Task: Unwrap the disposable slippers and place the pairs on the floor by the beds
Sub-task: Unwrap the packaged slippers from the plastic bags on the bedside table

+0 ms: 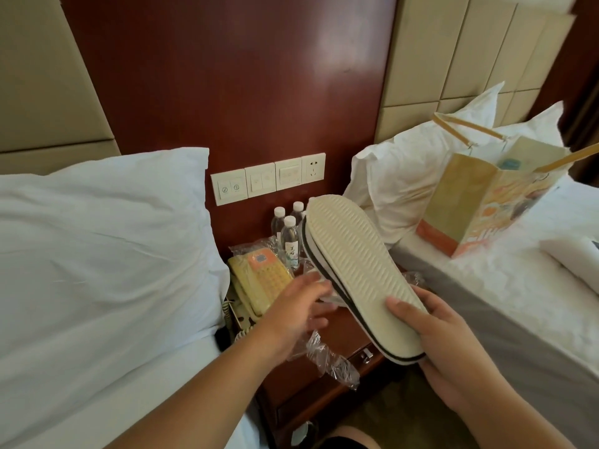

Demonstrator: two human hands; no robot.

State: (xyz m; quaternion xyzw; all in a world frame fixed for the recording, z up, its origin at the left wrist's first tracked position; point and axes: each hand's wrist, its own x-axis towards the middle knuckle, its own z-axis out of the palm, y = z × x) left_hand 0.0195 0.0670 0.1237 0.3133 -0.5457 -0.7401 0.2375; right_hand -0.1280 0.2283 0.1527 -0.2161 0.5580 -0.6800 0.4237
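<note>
A pair of white disposable slippers (351, 260) with a ribbed sole and dark trim is stacked sole-up above the nightstand. My right hand (434, 338) grips the pair at its near end, thumb on the sole. My left hand (298, 312) reaches under the pair's left side with fingers spread, touching clear plastic wrapping (327, 351) that hangs crumpled below it. Whether the left hand pinches the wrapping I cannot tell.
A wooden nightstand (343, 380) stands between two white beds, carrying a yellow telephone (256, 280) and three water bottles (289, 238). A paper gift bag (486, 202) sits on the right bed (518, 286). Wall switches (265, 181) are behind. A pillow (97, 241) lies on the left.
</note>
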